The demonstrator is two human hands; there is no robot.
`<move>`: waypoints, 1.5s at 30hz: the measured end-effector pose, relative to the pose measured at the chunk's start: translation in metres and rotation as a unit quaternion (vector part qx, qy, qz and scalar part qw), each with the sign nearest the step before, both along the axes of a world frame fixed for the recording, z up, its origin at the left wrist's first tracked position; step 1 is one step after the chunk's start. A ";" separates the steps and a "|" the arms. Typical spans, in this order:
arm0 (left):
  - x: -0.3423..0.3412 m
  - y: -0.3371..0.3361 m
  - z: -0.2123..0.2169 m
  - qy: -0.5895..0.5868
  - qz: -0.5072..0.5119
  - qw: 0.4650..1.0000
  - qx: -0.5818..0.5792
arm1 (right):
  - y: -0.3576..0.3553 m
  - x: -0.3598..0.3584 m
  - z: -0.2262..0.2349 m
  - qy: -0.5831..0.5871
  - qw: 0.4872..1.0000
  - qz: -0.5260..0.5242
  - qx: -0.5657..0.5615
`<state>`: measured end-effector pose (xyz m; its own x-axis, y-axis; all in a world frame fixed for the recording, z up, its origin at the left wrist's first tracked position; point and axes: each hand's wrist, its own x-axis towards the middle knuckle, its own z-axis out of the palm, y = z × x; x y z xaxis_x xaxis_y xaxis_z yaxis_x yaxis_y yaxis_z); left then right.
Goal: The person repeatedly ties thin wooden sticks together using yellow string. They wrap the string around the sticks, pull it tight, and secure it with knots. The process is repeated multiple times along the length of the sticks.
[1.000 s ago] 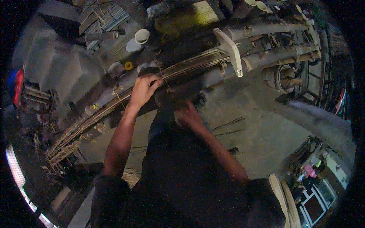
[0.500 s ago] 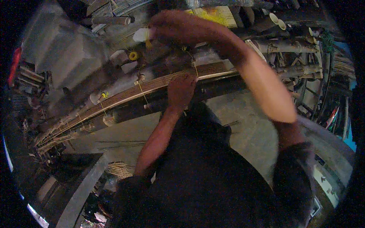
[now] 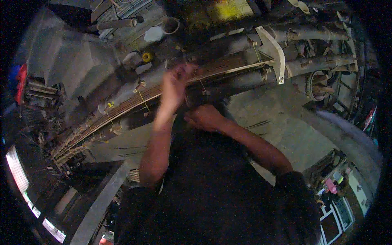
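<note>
A long band of brown threads or thin strips [image 3: 224,63] is stretched from the far left to the right, between two thick round poles. Over the band's middle, my left hand [image 3: 174,83] is raised, its fingers smeared by motion. My right hand [image 3: 206,117] is closed just in front of the near pole [image 3: 245,83], close to my body. Its fingertips press together, and whatever they hold is too dark to make out. Thin yellowish cords [image 3: 143,100] cross the band at intervals. At its right end stands a pale angled wooden piece [image 3: 277,55].
Beyond the poles lie a yellow roll [image 3: 147,57], a dark round cup [image 3: 170,25] and a yellow-stained board [image 3: 228,10]. A bucket [image 3: 317,86] stands at the right. A grey beam [image 3: 98,204] runs along the lower left.
My right hand has come back from beyond the far pole to the near side. My left hand has lifted and shifted left from the band. The view has shifted slightly.
</note>
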<state>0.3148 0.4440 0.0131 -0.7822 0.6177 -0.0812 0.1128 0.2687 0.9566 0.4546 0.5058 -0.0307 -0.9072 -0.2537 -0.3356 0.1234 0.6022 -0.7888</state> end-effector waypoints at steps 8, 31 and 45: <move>-0.137 0.081 -0.137 0.022 0.000 0.997 -0.072 | 0.007 0.005 0.016 0.088 0.985 -0.104 0.105; 0.053 0.156 -0.007 0.220 -0.249 0.920 -0.209 | 0.194 0.132 -0.047 -0.116 0.934 -0.313 -0.130; 0.096 0.164 -0.032 0.338 -0.043 0.924 -0.174 | 0.283 -0.131 0.054 0.231 0.898 0.098 0.361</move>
<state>0.4108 0.6077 -0.0188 -0.6768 0.7077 0.2025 0.6874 0.5092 0.5179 0.3236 0.7888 0.0228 -0.9536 -0.2910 -0.0769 -0.2804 0.9518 -0.1246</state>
